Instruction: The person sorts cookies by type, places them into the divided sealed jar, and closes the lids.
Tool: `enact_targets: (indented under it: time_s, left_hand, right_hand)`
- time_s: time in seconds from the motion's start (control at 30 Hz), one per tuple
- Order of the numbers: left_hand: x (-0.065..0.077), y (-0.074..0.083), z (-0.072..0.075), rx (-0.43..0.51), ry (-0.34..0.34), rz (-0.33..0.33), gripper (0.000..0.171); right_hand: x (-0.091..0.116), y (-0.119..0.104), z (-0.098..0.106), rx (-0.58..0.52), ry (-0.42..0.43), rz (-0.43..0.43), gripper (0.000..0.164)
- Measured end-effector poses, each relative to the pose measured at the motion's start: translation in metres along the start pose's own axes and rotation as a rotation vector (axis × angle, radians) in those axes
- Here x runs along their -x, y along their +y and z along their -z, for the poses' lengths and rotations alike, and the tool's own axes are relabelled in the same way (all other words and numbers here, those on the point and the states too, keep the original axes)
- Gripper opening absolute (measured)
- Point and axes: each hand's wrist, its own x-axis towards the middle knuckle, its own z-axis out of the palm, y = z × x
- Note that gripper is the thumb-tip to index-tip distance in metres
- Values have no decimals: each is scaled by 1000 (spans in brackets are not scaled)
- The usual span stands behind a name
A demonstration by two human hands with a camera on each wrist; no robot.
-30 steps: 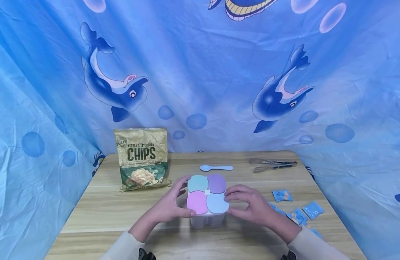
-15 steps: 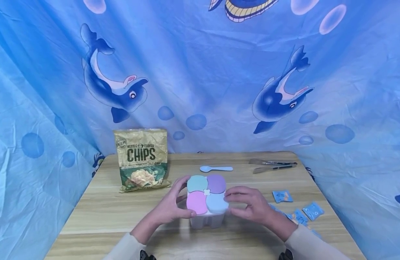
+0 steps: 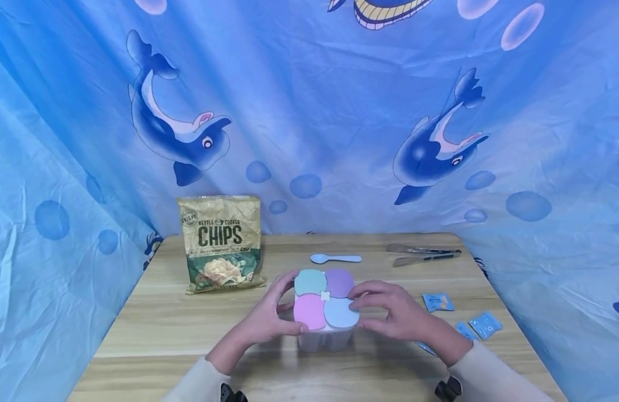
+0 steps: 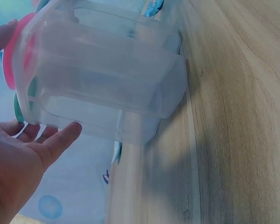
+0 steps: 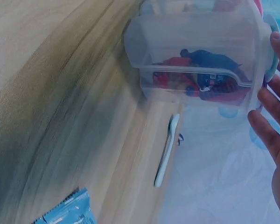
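A clear plastic container (image 4: 107, 70) with compartments stands on the table between both hands, topped by pastel lids: a mint lid (image 3: 310, 282), a purple lid (image 3: 339, 283), a pink lid (image 3: 309, 311) and a light blue lid (image 3: 342, 312). My left hand (image 3: 269, 312) grips its left side, thumb at the pink lid's front corner and fingers round the back left. On the opposite side my right hand (image 3: 390, 312) holds the rim, fingertips at the light blue lid. Through the wall, red and dark blue packets (image 5: 200, 77) show in a compartment.
A bag of chips (image 3: 221, 245) stands at the back left. Behind the container lies a light blue spoon (image 3: 336, 259), with tongs (image 3: 424, 254) at the back right. Several small blue packets (image 3: 485, 325) lie to the right, partly behind my right forearm. A dolphin-print curtain (image 3: 309, 111) hangs behind.
The container and both hands have shifted slightly to the right. My right forearm now covers more of the blue packets. The lids stay in place.
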Motion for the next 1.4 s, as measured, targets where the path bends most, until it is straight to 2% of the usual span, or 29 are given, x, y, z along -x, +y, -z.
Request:
enact_targets:
  time_s: [0.2,0.4,0.63,0.73,0.97,1.2,1.4]
  left_hand:
    - [0,0,1,10,-5,7,114]
    - [0,-1,1,16,-3,3,112]
    - [-2,-1,0,42,-26,0,113]
    - [-1,-1,0,49,-25,4,113]
    - [0,-1,1,53,-22,6,114]
    - [0,-1,2,57,-27,11,113]
    - [-2,-1,2,51,-24,8,116]
  right_hand:
    - [-7,-3,4,-45,27,-33,25]
    - [-17,-2,9,-60,38,-15,23]
    - [-6,-3,9,-95,-32,-63,23]
    - [0,-5,6,-77,-48,-72,24]
    - [-2,-9,-1,19,5,-84,25]
    - [-10,-11,-4,-73,-26,-61,17]
    - [-10,-10,-6,-44,2,-6,18]
